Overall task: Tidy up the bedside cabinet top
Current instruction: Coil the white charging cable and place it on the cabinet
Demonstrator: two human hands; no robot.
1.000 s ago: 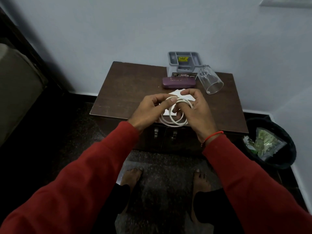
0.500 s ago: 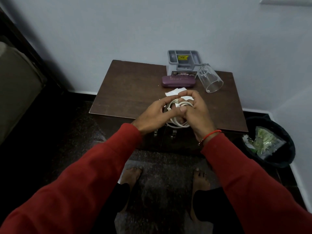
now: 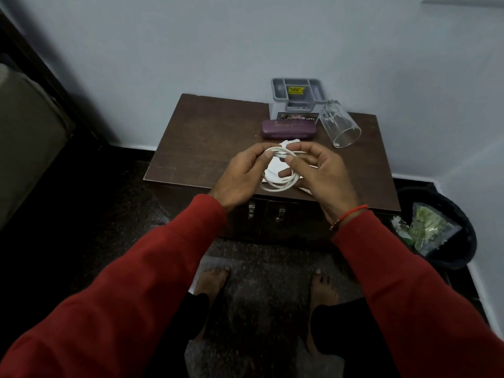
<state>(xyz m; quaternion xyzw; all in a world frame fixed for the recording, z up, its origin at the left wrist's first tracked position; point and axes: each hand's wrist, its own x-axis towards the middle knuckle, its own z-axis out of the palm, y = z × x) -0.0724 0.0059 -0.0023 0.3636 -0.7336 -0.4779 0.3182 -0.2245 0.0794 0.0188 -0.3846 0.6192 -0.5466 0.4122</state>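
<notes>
A coiled white cable hangs between both hands above the front of the dark wooden bedside cabinet top. My left hand pinches the coil's upper left part. My right hand pinches the cable end near the coil's top, its other fingers spread. Under the hands lies a white paper, partly hidden. Behind it a purple glasses case lies flat. A clear glass lies on its side at the back right. A grey organiser tray stands on a box against the wall.
A black waste bin holding plastic wrappers stands on the floor to the cabinet's right. The cabinet has two doors with metal handles under the top. A bed edge is at far left. My bare feet stand on a mat.
The hands have drawn slightly apart and risen. The cable coil has gone from bunched between the fingers to hanging looser, with one end pulled across its top by my right hand.
</notes>
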